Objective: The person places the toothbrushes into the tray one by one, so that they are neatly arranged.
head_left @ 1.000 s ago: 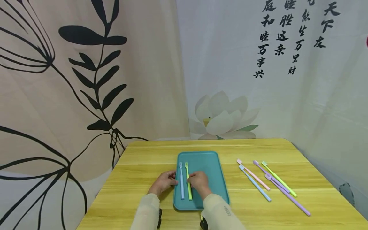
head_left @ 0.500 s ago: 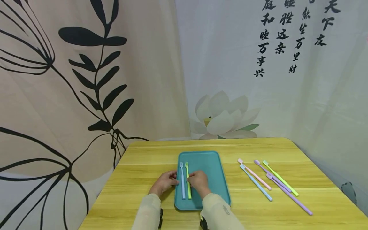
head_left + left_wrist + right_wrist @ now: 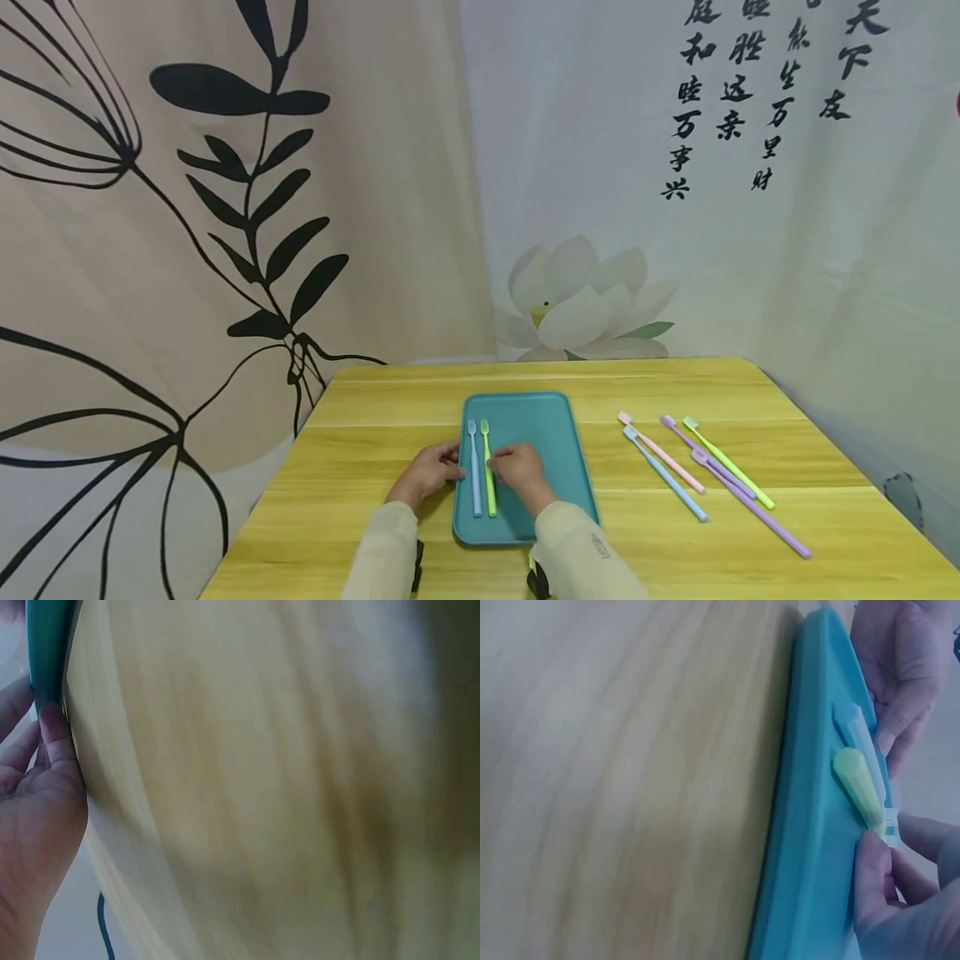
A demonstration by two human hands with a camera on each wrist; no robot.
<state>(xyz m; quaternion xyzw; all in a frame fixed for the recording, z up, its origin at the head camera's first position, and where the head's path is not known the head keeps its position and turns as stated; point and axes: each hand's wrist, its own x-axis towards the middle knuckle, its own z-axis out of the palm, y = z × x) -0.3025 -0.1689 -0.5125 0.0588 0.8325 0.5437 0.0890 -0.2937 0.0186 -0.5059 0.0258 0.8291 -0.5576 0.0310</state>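
the green toothbrush (image 3: 491, 492) lies in the left part of the teal tray (image 3: 542, 425), head pointing away from the person, just beside and nearly parallel to a blue toothbrush (image 3: 475, 479) near the tray's left wall. the right hand (image 3: 521, 468) has thumb and finger drawn together on the green handle, a light pinch near mid-length that probably gives control without disturbing its neighbour. the left hand (image 3: 429, 475), fingers bent, grips the tray's left rim, likely to steady it. further right, on the wood-patterned table (image 3: 360, 450), are a pink toothbrush (image 3: 666, 456), a second blue toothbrush (image 3: 667, 476), two purple toothbrushes (image 3: 767, 517) and a second green toothbrush (image 3: 731, 466), slanted and some overlapping, so they look loosely laid rather than arranged. in the head view the right hand's back hides its palm and other fingers; the left wrist view cuts off part of the left hand, and in the right wrist view a pale piece by the pinching fingertips is hard to make out
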